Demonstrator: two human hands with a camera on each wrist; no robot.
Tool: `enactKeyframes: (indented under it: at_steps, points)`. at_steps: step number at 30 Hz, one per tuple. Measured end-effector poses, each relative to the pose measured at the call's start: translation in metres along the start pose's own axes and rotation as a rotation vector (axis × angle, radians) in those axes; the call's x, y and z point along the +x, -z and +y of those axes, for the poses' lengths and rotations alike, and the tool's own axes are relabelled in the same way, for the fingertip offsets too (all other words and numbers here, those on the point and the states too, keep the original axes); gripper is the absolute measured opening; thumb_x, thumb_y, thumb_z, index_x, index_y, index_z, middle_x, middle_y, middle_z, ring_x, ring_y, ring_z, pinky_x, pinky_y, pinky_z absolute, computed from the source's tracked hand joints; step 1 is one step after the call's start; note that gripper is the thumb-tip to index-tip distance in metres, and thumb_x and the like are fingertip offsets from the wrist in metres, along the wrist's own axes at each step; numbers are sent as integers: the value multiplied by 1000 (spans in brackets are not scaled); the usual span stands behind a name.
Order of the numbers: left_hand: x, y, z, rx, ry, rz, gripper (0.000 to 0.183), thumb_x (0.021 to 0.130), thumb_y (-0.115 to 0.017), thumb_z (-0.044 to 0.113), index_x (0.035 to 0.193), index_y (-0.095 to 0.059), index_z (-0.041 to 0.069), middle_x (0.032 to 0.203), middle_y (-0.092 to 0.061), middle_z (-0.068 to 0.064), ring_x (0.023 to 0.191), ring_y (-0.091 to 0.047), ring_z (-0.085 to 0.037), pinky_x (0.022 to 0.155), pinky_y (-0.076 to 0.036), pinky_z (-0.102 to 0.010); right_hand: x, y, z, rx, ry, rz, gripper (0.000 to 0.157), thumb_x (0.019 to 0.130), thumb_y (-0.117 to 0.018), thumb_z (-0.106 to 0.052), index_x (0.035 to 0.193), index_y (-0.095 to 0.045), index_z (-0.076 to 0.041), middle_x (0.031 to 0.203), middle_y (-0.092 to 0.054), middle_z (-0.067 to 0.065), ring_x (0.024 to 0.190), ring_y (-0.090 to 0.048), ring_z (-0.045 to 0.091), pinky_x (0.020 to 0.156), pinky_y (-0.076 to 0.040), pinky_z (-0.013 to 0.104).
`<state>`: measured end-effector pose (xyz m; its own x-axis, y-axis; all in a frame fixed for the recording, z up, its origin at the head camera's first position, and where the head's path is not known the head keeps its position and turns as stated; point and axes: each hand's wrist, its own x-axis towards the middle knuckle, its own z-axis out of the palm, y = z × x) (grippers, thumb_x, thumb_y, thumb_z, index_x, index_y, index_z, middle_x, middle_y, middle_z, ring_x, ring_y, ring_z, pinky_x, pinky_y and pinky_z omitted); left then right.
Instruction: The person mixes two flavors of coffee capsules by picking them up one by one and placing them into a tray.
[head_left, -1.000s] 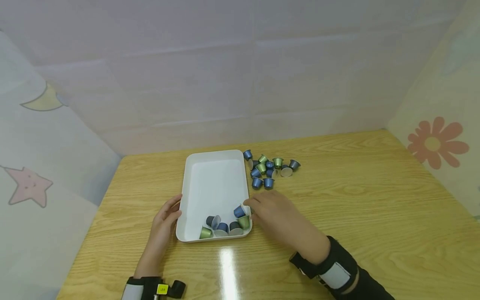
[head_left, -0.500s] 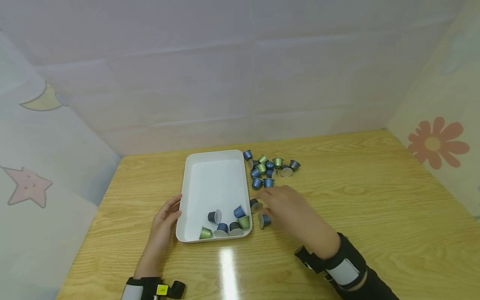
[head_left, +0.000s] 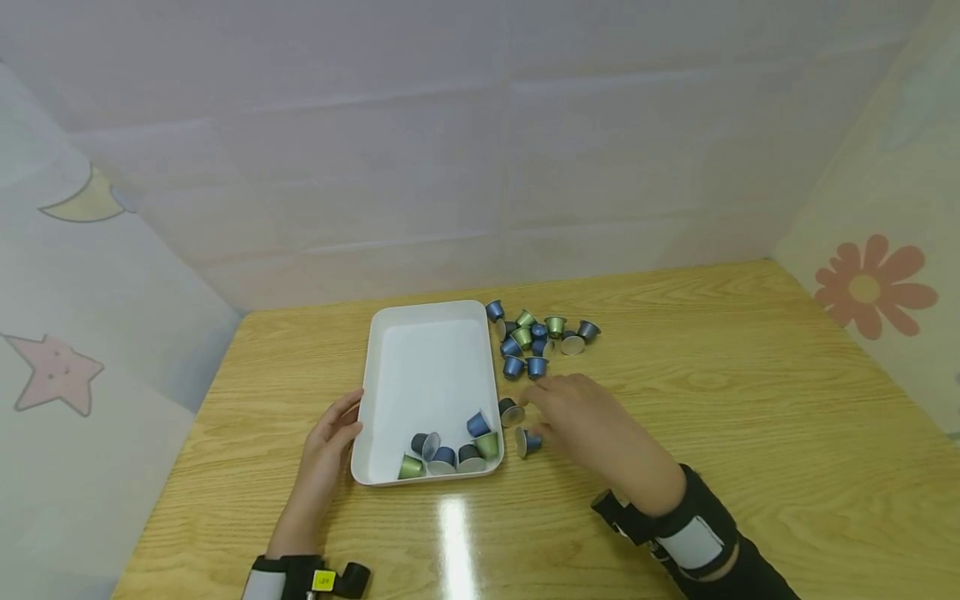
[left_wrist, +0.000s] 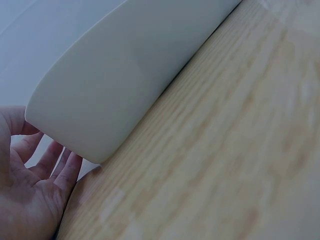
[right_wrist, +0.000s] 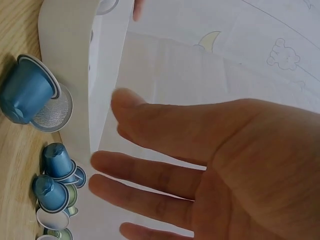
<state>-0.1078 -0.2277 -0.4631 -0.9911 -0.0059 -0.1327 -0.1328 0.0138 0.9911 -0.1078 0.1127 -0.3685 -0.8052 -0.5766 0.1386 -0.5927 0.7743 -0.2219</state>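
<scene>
My left hand (head_left: 330, 442) rests against the left side of a white tray (head_left: 427, 367), its fingers touching the outer wall (left_wrist: 95, 100) in the left wrist view. Inside the tray's near end lie several coffee capsules, among them a blue one (head_left: 477, 424), a green one (head_left: 411, 467) and a dark one (head_left: 470, 457). My right hand (head_left: 592, 429) is just right of the tray with fingers extended and nothing between them. Near its fingertips, a dark capsule (head_left: 511, 412) and a blue capsule (head_left: 532, 442) lie on their sides on the table.
Beyond my right hand, a cluster of blue, green and dark capsules (head_left: 522, 337) lies by the tray's far right corner. Wood-grain table (head_left: 720, 375) extends to the right. A pale wall (head_left: 480, 167) stands along the back edge.
My right hand has drawn back rightward from the tray's rim, leaving the blue capsule inside. The two capsules beside the tray have come into sight. The left hand stays put.
</scene>
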Motion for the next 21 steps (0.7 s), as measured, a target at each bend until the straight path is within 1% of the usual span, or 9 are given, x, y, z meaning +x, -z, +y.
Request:
enactKeyframes:
  at_steps: [4,8,13,17,21]
  points:
    - [1,-1,-1,-2,-2,5,47,103,-41,2,149,-38,5,148,-39,-13,126,-43,-10,97,-39,-13,-1,0,0,38,-10,-58,26,79,-83,-11,103,-73,-10,104,-72,6,91,-67,23,89,-51,49]
    - [0,0,-1,-6,-8,2,47,103,-41,2,149,-38,5,148,-39,-13,126,-44,-9,98,-39,-13,0,-1,-2,49,-6,-87,26,79,-83,-11,103,-75,-9,104,-72,7,93,-67,25,89,-51,50]
    - [0,0,-2,-9,-24,-3,46,103,-42,3,149,-38,4,148,-39,-15,124,-46,-6,98,-40,-13,0,-3,-6,26,-21,-114,32,77,-85,-13,106,-73,-6,98,-70,7,89,-66,26,88,-51,50]
    - [0,1,-2,-10,-23,-2,46,103,-42,3,149,-38,4,147,-39,-15,123,-47,-4,97,-40,-14,0,-8,-8,20,-21,-133,37,74,-86,-12,108,-72,-5,97,-71,8,88,-66,25,87,-51,49]
    - [0,0,-2,-9,-19,2,47,103,-42,2,149,-38,4,147,-39,-14,123,-46,-5,97,-40,-13,2,-16,-9,8,-21,-161,39,75,-86,-11,110,-72,-5,98,-71,7,88,-66,24,86,-51,47]
